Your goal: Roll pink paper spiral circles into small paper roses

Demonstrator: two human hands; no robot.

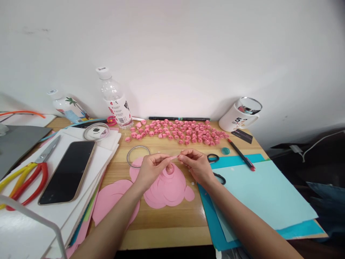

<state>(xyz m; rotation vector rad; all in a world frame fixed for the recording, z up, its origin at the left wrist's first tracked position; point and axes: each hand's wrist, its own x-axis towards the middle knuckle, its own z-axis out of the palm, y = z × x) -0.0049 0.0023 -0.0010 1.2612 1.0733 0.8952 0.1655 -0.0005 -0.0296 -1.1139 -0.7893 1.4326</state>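
My left hand (pixel 153 168) and my right hand (pixel 196 166) meet at the middle of the table, each with thumb and fingers pinched on a narrow pink paper strip (pixel 174 158) stretched between them. Part of the strip seems to curl down in a loop below. Beneath my hands lies a pile of round pink paper pieces (pixel 167 192), with a small pink disc (pixel 189 193) at its right edge. More pink paper rounds (pixel 113 201) lie under my left forearm. Behind my hands spread many small rolled pink paper roses (pixel 185 132).
Black-handled scissors (pixel 219 178) lie partly hidden by my right hand, beside light blue paper sheets (pixel 258 194). A tape ring (pixel 138 146), a clear bottle (pixel 115 100) and a white mug (pixel 238 115) stand around. Leftward are a phone (pixel 68 171) and red-yellow scissors (pixel 40 167) on papers.
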